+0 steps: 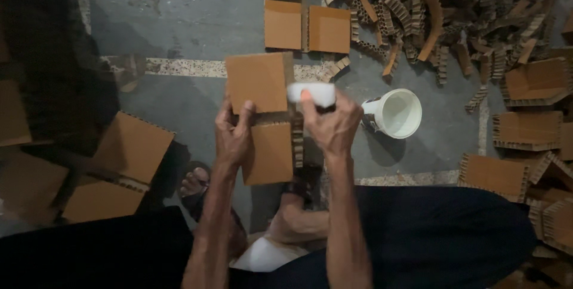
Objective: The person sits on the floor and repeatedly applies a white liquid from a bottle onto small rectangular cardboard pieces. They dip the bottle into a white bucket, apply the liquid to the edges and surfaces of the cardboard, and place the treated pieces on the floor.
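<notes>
My left hand point(233, 134) grips a folded brown cardboard piece point(258, 83) made of two square panels, one above the other, with a corrugated strip point(296, 140) along its right side. My right hand point(331, 125) holds a white block-like object point(310, 93) against the upper right edge of the cardboard. Both hands are raised over the grey floor in front of my lap.
A white bucket point(397, 113) stands on the floor right of my hands. Flat cardboard squares point(307, 26) lie beyond, a heap of corrugated strips point(453, 8) at top right. More cardboard pieces point(128, 145) lie left and right point(525, 128). A sandalled foot point(194, 183) shows below.
</notes>
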